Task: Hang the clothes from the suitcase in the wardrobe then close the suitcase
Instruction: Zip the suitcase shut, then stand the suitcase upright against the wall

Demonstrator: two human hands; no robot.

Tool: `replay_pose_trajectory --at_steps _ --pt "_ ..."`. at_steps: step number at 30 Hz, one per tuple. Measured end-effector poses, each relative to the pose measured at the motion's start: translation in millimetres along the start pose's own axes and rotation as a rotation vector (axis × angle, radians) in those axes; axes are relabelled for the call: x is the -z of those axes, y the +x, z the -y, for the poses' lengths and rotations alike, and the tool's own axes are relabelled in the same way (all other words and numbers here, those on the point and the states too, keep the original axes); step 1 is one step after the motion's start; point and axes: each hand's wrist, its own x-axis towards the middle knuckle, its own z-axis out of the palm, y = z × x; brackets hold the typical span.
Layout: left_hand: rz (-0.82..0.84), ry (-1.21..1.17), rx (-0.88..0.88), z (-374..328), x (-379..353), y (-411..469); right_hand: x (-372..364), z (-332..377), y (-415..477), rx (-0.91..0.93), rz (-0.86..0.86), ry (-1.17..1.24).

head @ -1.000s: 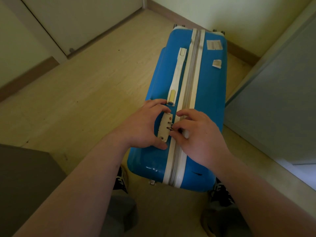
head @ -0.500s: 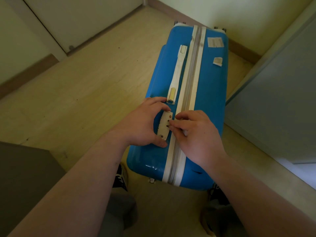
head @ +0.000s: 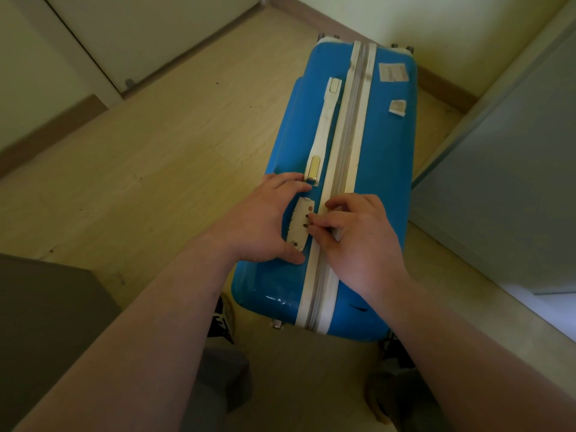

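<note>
place: home bedroom or hallway | floor: pale wood-look floor (head: 162, 145) | walls: cream, brown skirting board (head: 46, 126) | fittings: white door (head: 149, 29), grey sliding wardrobe panel (head: 511, 169) | item: blue suitcase (head: 389, 151) stood on floor

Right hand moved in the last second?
Yes: the right hand, pinching the zipper pulls, edged slightly left toward the white lock on the suitcase.

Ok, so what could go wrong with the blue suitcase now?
1. The right hand pinches the small zipper pulls at the lock. They might slip free or miss their slots, leaving the suitcase unlocked.
2. The suitcase stands on its narrow side with the left hand resting on it, so a hard push could tip it over.
</note>
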Motion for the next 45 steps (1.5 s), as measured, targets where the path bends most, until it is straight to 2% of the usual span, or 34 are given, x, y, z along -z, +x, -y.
replay_pose_trajectory --at_steps 5,9,15,20,23,31,34,37,39,41,43,45 --pt "0.002 -0.016 -0.005 -0.7 0.8 2.0 7.8 -2.9 -2.5 0.076 0.009 0.005" --pt "-0.004 -0.011 -0.004 0.3 -0.1 2.2 10.3 -4.1 -3.3 0.164 -0.052 -0.049" --pt "-0.019 -0.028 -0.01 4.0 -2.4 1.6 4.0 -13.5 3.3 0.251 0.029 -0.079" --pt "-0.034 -0.033 -0.016 4.2 -3.7 2.3 5.8 -13.7 3.9 0.264 0.024 -0.12" --pt "-0.032 -0.042 -0.019 4.8 -3.6 2.5 8.0 -11.8 3.6 0.228 -0.035 -0.167" --pt "-0.009 -0.079 0.044 -2.4 -5.0 -0.2 11.0 -10.1 0.2 0.23 -0.024 -0.204" --pt "-0.035 -0.191 0.193 -8.6 -7.4 -9.3 18.9 -9.2 -11.0 0.045 -0.08 -0.151" --pt "-0.126 -0.306 0.378 -4.5 -13.6 -25.1 35.1 -15.2 -20.1 -0.401 -0.02 -0.022" --pt "-0.158 -0.381 0.522 -5.0 -17.8 -42.7 46.9 -15.8 -28.1 -0.691 0.065 0.168" --pt "-0.129 -0.505 0.648 -10.7 -22.2 -60.7 52.0 -15.0 -36.5 -0.9 0.132 0.397" --pt "-0.082 -0.602 0.706 -22.1 -25.1 -77.2 56.4 -8.0 -45.0 -1.077 0.194 0.582" --pt "-0.037 -0.623 0.716 -37.8 -23.1 -93.2 66.4 2.6 -54.4 -1.172 0.247 0.752"
